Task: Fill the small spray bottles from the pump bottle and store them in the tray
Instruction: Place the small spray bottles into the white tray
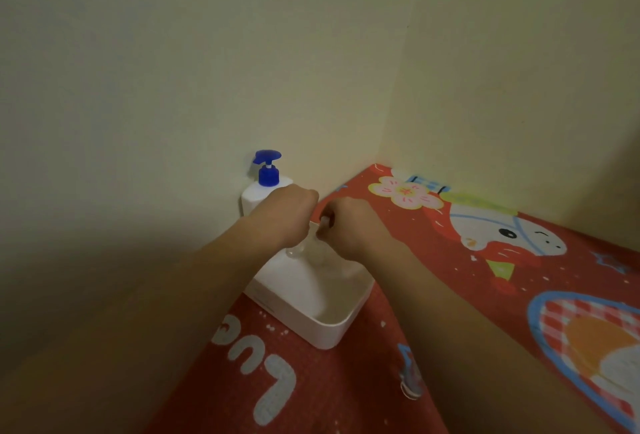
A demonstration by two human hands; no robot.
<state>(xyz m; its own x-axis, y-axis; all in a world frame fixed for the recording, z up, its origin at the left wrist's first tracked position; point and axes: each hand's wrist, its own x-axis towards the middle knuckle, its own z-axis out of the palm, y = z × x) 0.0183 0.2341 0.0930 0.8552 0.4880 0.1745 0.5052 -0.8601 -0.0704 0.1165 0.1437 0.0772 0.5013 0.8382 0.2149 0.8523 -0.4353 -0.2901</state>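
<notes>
A white pump bottle (258,192) with a blue pump head stands in the wall corner, just behind my left hand (285,215). That hand grips a small clear spray bottle (296,250) over the far end of the white tray (325,324). My right hand (348,225) is curled beside it and pinches a small white cap or spray top (325,221) at the bottle's upper end. The bottle's middle is hidden by my fingers. A second clear shape lies blurred in the tray below my right hand.
The tray sits on a red cartoon-print cloth (433,260) that covers the table. Walls close in at the back and at the left. The table's left edge runs down from the tray toward the lower left.
</notes>
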